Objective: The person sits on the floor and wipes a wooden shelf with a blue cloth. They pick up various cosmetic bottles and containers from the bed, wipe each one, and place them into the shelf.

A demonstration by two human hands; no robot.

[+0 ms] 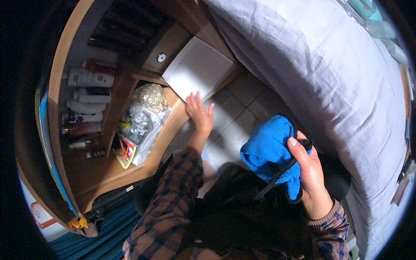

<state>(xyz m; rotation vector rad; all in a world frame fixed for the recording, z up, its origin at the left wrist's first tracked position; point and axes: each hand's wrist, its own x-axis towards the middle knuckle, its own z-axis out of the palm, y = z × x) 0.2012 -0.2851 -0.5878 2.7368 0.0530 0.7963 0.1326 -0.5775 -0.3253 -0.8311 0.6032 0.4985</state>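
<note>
My right hand (310, 169) grips a bunched blue terry or microfiber cloth (269, 146) with black edging. The thumb presses on its upper fold, and part of the cloth hangs below the fingers. My left hand (200, 117) is stretched forward, thumb apart, with nothing in its grasp. Its fingertips lie at the near corner of a white flat panel or box (201, 68) in the wooden furniture; whether they press on it cannot be told. Left of that hand is an open wooden compartment (175, 120) holding a patterned pouch (151, 97) and clear plastic packaging (139, 120).
Several bottles (92, 96) stand on a dark shelf at left. A bed or cushion with a grey cover (312, 65) bounds the right side. Tiled floor (240, 107) shows between. Clear containers (380, 29) sit at the upper right; teal fabric (107, 237) hangs at lower left.
</note>
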